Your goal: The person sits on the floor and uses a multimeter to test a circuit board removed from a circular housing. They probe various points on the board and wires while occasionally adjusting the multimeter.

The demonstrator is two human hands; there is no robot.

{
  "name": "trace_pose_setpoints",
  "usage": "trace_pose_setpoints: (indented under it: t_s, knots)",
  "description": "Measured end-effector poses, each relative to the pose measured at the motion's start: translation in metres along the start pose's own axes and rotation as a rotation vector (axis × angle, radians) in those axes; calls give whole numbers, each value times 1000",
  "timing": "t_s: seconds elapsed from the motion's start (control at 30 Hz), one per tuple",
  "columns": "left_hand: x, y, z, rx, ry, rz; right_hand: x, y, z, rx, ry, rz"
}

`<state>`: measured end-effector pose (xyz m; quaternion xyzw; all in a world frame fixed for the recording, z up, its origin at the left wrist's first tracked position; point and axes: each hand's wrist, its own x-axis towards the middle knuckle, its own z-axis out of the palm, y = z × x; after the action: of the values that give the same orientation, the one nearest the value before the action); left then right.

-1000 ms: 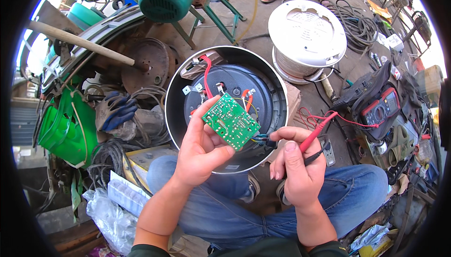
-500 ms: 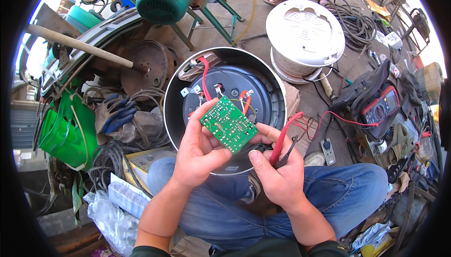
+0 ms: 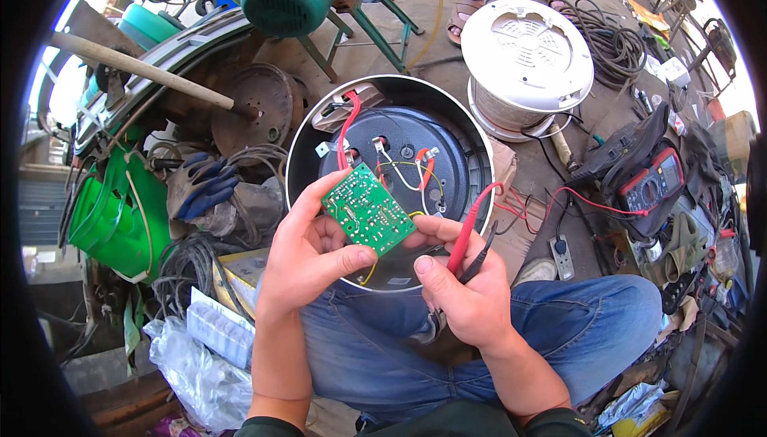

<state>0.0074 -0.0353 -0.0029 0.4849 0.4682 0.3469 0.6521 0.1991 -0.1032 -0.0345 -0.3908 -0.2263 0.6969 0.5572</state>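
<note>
Holds the board point(image 3: 369, 208) in the left hand point(image 3: 297, 255) over the pot point(image 3: 477, 157), long axis slanting down rightward to the right hand point(image 3: 470, 287), itself closed round a red probe point(image 3: 463, 239) and black probe point(image 3: 478, 260), fingers point(image 3: 439, 228) perhaps touching the board's right corner.

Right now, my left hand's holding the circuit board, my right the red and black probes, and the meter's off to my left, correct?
Not quite: the head view shows the meter off to your right. Your left hand does hold the circuit board, and your right hand the red probe and black probe.
</note>
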Motion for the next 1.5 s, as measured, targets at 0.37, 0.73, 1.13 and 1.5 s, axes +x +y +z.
trace_pose_setpoints:
  t_s: [0.37,0.73,1.13,1.5]
  knots:
    - [-4,1,-15,-45,-2,-27,-5,11,21,-534,-275,-211]
    - [5,-5,-9,-175,149,-139,-5,32,17,-571,-264,-484]
    - [8,-15,-15,-191,120,-126,-1,33,23,-693,-311,-420]
    - [13,-18,-21,-590,132,-198,-9,13,0,-304,-118,-581]
